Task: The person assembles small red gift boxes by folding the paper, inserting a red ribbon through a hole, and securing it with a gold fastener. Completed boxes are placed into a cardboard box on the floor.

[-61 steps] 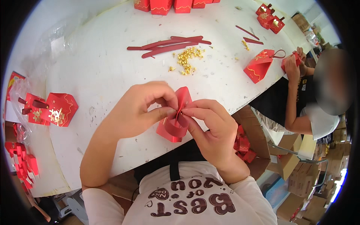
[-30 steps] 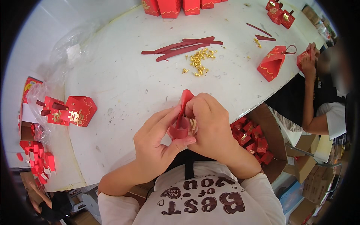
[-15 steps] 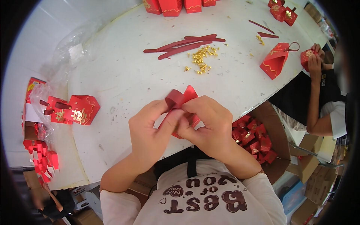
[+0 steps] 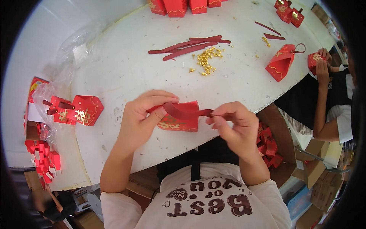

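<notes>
A red paper gift box (image 4: pixel 187 124) with gold print lies on its side over the table in front of me. My left hand (image 4: pixel 143 118) is closed on its left end, fingers behind and thumb in front against a dark red strap (image 4: pixel 183 113). This strap curves across the face of the box. Between thumb and fingers, my right hand (image 4: pixel 236 124) pinches the strap's right end. How the strap meets the box is hidden by my left thumb. Beyond my hands lie several loose dark red straps (image 4: pixel 185 49) and a pile of gold brass fasteners (image 4: pixel 207 61).
Finished red boxes (image 4: pixel 87 110) stand at the left beside crumpled clear plastic (image 4: pixel 57 76). More red boxes (image 4: pixel 175 7) are at the far edge. An open box with a strap loop (image 4: pixel 281 63) stands at right, near another person's hands (image 4: pixel 323 63). A carton (image 4: pixel 286 152) holds many small boxes.
My hands have moved apart, the right one going rightward with the strap's end. The strap, looped before, is now stretched out, and the box has turned to show its printed face.
</notes>
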The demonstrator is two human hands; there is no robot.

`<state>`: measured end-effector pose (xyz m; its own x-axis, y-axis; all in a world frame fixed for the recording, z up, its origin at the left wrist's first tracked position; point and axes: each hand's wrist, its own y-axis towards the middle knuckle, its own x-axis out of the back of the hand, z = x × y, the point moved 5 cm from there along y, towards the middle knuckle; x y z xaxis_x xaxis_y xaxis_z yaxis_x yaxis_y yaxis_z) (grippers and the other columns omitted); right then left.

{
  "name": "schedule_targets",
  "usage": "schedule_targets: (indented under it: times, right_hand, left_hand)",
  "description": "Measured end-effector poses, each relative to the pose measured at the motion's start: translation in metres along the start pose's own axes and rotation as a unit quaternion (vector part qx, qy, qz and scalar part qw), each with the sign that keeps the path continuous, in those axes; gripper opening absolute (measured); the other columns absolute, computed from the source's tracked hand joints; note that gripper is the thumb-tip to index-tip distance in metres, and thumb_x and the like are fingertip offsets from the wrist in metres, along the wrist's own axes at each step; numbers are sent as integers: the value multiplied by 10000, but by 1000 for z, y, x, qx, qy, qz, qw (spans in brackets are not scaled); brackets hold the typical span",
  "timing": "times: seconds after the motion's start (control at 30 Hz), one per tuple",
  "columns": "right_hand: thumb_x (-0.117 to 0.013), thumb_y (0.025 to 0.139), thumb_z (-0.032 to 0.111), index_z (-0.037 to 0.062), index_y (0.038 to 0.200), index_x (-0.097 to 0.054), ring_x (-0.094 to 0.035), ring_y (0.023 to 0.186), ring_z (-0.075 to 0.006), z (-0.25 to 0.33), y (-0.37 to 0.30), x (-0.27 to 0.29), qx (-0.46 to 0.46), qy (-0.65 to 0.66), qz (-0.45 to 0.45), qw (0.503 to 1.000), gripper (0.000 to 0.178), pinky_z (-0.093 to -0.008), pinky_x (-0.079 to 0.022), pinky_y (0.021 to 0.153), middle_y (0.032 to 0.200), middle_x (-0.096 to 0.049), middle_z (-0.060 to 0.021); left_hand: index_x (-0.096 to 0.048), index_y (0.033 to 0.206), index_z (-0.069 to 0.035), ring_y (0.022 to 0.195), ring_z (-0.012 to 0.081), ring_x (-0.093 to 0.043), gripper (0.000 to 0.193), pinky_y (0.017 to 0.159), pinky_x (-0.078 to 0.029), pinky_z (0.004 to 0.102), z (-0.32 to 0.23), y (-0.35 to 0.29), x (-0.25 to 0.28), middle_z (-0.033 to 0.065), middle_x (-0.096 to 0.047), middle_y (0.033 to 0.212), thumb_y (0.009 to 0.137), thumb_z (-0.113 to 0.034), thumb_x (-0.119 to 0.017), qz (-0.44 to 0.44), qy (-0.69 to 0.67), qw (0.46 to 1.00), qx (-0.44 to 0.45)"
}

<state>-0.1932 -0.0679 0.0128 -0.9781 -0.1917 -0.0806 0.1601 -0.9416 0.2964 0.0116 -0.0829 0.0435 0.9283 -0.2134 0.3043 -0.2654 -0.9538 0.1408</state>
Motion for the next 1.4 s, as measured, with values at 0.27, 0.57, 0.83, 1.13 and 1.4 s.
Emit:
schedule_targets:
  times: [0.27, 0.57, 0.83, 1.13, 1.4]
  right_hand:
    - [-537, 863, -62, -26, 949, -580, -640, 795, -142, -15, -5, 43, -18, 78, -48, 996, 103, -241, -532, 647, 848, -632, -80]
    - [-545, 893, -43, -43, 1087, -587, -621, 881, -130, 0, 21, -30, -42, 143, 123, 981, 198, -258, -503, 774, 953, -646, -85]
    - [-525, 898, -47, 17, 1023, -614, -573, 798, -119, -10, 17, -52, -53, 214, 181, 958, 166, -234, -479, 699, 908, -602, -71]
    - [-575, 859, -31, 35, 980, -643, -559, 860, -184, -13, 20, -58, -78, 149, 201, 965, 154, -281, -462, 744, 942, -585, -68]
    - [-586, 860, 9, 47, 969, -642, -560, 880, -197, -5, 26, -55, -77, 68, 215, 971, 129, -300, -474, 727, 937, -585, -63]
  left_hand:
    - [-639, 846, 22, 961, 189, -597, 132, 799, -483, 284, 21, 18, 14, 99, -655, 896, 761, 104, -579, 78, -149, 985, 37]
    - [-637, 738, -22, 1007, 293, -566, 109, 876, -450, 400, 27, 28, 12, 75, -620, 790, 701, 79, -621, 253, -240, 935, -62]
    - [-671, 745, -46, 942, 279, -554, 26, 837, -437, 388, 34, 32, 5, 69, -582, 834, 758, -35, -691, 328, -310, 888, -83]
    - [-702, 664, -122, 889, 262, -502, 95, 795, -401, 357, 36, 29, 3, 28, -424, 842, 730, -65, -740, 309, -314, 897, -22]
    - [-707, 663, -136, 887, 259, -463, 94, 805, -375, 359, 37, 31, 0, 27, -437, 867, 748, -107, -737, 342, -294, 893, 1]
